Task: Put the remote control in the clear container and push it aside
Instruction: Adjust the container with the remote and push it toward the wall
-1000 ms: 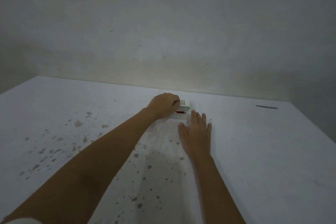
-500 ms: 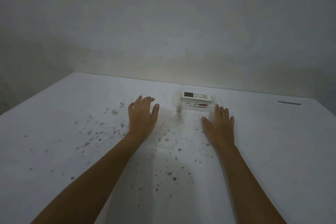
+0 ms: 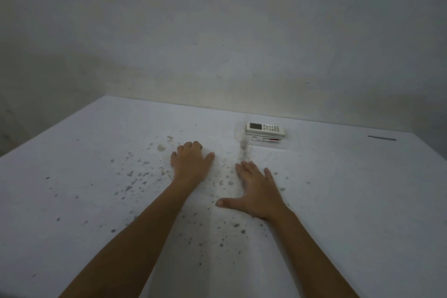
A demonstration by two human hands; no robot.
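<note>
Bare forearms, no sleeves, unadorned

Dim room, bare grey-white plaster wall point(image 3: 217, 31), white table point(image 3: 72, 189) flecked with dark spots, faint light at its far edge

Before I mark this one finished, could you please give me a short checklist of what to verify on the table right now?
1. Remote control inside the clear container: ok, it lies flat within the walls, display up.
2. Container pushed aside: ok, it sits near the far edge of the table, beyond both hands.
3. Left hand free: ok, fingers curled, resting on the table, holding nothing.
4. Right hand free: ok, spread flat on the table, apart from the container.
5. Small red and white item in the container beside the remote: cannot tell what it is.
</note>
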